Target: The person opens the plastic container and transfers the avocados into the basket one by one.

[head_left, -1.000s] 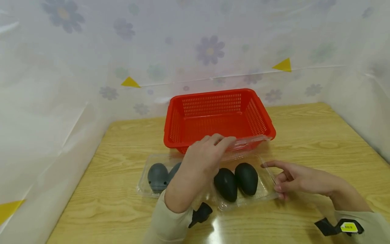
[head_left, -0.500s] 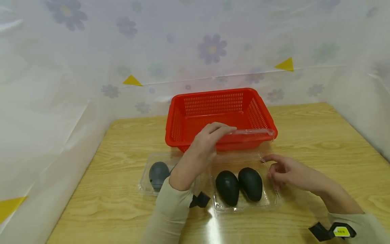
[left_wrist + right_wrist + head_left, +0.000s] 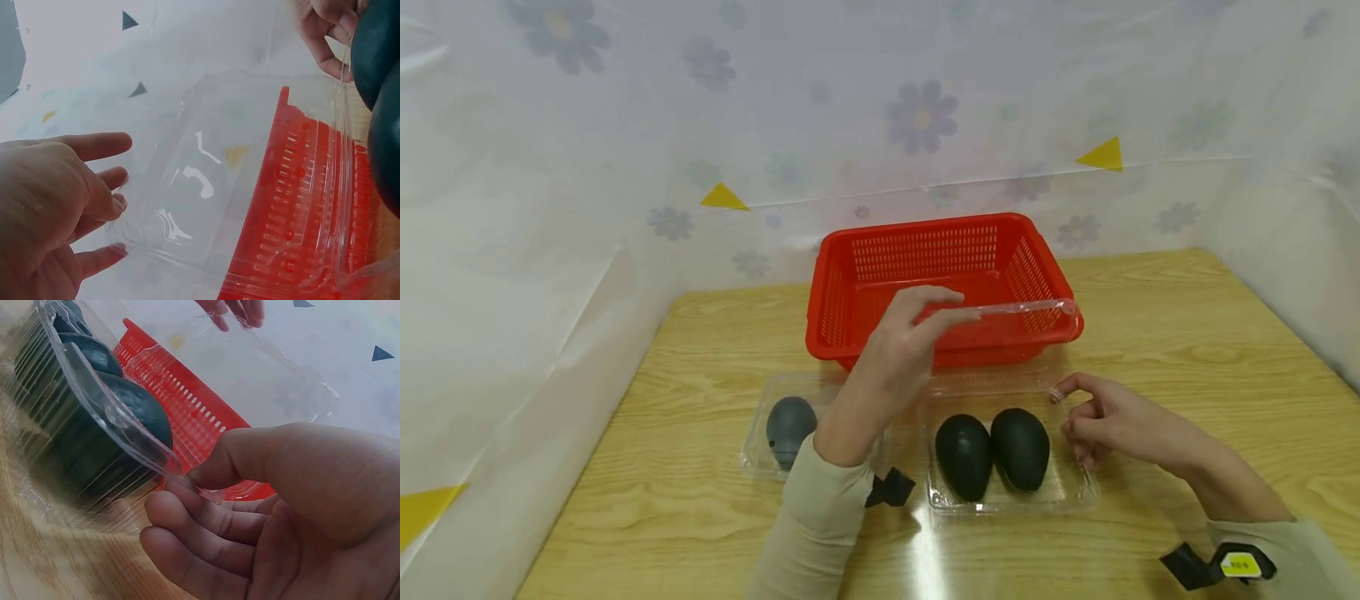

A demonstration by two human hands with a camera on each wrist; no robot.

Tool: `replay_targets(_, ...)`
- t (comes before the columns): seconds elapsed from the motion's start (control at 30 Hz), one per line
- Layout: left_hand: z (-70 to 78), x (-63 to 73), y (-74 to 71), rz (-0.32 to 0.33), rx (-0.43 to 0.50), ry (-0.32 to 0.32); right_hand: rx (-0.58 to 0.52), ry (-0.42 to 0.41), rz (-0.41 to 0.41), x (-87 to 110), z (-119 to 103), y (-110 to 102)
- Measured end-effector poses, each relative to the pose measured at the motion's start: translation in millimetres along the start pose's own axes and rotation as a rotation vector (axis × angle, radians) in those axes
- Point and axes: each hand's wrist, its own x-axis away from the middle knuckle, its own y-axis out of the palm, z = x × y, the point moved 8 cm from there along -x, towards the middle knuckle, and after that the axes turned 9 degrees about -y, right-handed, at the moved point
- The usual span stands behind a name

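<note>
A clear plastic clamshell box (image 3: 1011, 502) lies on the table with its lid (image 3: 194, 181) raised upright. Inside its base are two smooth, dark green, egg-shaped pieces that look like avocados; the left one (image 3: 964, 458) and the right one (image 3: 1021, 450) lie side by side. My left hand (image 3: 897, 354) is at the top left corner of the lid, fingers spread and touching its edge. At the right side of the base, my right hand (image 3: 1120, 423) pinches the rim (image 3: 125, 434) between thumb and finger. Its other fingers are bent below.
A red plastic basket (image 3: 925, 223) stands behind the box, seen through the lid. To the left lies another closed clear box (image 3: 756, 446) with a similar dark piece (image 3: 791, 429), partly hidden by my left forearm. Flowered sheeting hangs around the wooden table (image 3: 685, 517).
The lid has swung further up and back with my left hand, whose fingers have spread apart. My right hand has shifted slightly back along the rim. The dark green pieces have shifted in the base.
</note>
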Motion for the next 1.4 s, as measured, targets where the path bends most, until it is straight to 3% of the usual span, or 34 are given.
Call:
replay_targets(0.17, 11.5, 4.8, -7.9, 0.017, 0.004, 0.092, 0.006, -0.020, -0.010, -3.6, -1.0, 2.2)
replay_targets(0.5, 24.0, 23.8, -23.1, 0.038, -0.046, 0.164, 0.006, -0.053, -0.039, -5.7, -2.8, 1.1)
replay_targets(0.6, 31.0, 27.8, -20.8, 0.003, -0.048, 0.207, 0.017, -0.061, -0.036, -5.2, -3.0, -0.5)
replay_targets(0.7, 34.4, 31.9, -11.2, -0.087, -0.050, 0.221, 0.048, -0.084, -0.022, -4.5, -4.6, -2.3)
replay_targets(0.8, 31.6, 36.7, 2.5, -0.208, -0.064, 0.182, 0.100, -0.092, 0.003, -4.1, -5.8, -5.1)
replay_targets(1.03, 14.2, 52.1, 37.0, -0.586, -0.126, -0.052, 0.165, -0.103, 0.037, -5.5, -7.5, -8.2)
replay_targets(1.13, 6.0, 61.3, 49.6, -0.719, -0.149, -0.162, 0.179, -0.111, 0.047, -6.0, -8.9, -8.8)
replay_targets(1.27, 0.1, 76.0, 62.3, -0.812, -0.214, -0.199, 0.222, -0.111, 0.079, -3.3, -12.7, -12.4)
replay_targets(1.4, 0.9, 85.2, 68.9, -0.813, -0.261, -0.165, 0.281, -0.143, 0.146, 4.2, -20.5, -19.8)
